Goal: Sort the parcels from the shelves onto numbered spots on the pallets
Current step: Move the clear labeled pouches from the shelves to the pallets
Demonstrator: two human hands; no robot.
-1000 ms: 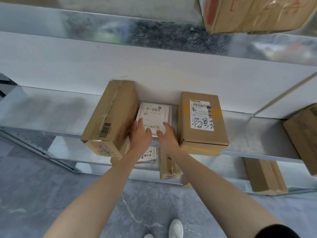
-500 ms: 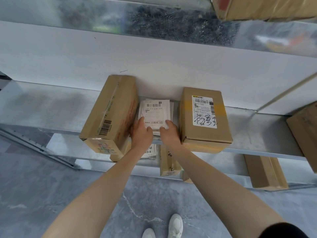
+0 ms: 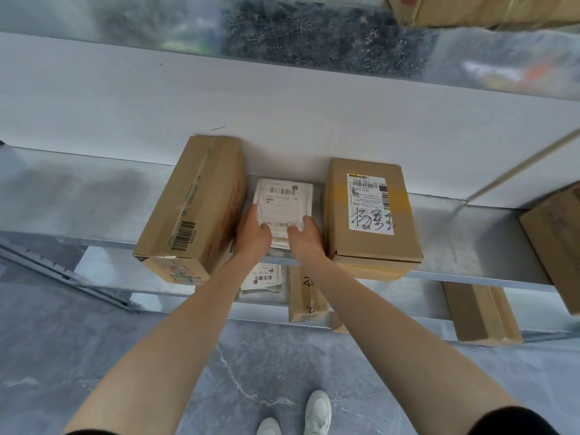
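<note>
Item, on the middle shelf point(image 3: 78, 199) of dull galvanised sheet metal, set against a smooth white back panel point(image 3: 282, 114): one flat white parcel point(image 3: 284, 199), a soft, crinkled plastic mailer with a printed barcode label face up. It lies in the gap between two corrugated cardboard cartons. To its left is a tall brown carton point(image 3: 191, 208), taped along the top seam, with a barcode near its front corner. To its right is a lower, squarer labelled carton point(image 3: 368, 215) with a white shipping label, black handwriting and a yellow tape band. The left hand point(image 3: 252, 237) and right hand point(image 3: 306, 238) both hold the parcel's near end, thumbs on top and fingers curled over its edge; the fingertips are hidden from where I stand. A further brown carton point(image 3: 555, 240) sits at the far right of the same shelf, partly out of sight. The lower shelf point(image 3: 103, 271) carries a second white mailer point(image 3: 263, 279), a narrow upright carton point(image 3: 306, 293) and a long flat carton point(image 3: 480, 312). The top shelf bears one taped carton point(image 3: 486, 9), cut off by the frame. The floor point(image 3: 266, 372) is grey, veined and polished, with white shoes point(image 3: 318, 411) at the bottom. Compared with a second ago, the parcel occupies the same gap, not lifted clear, and both hands remain on its near end.
</note>
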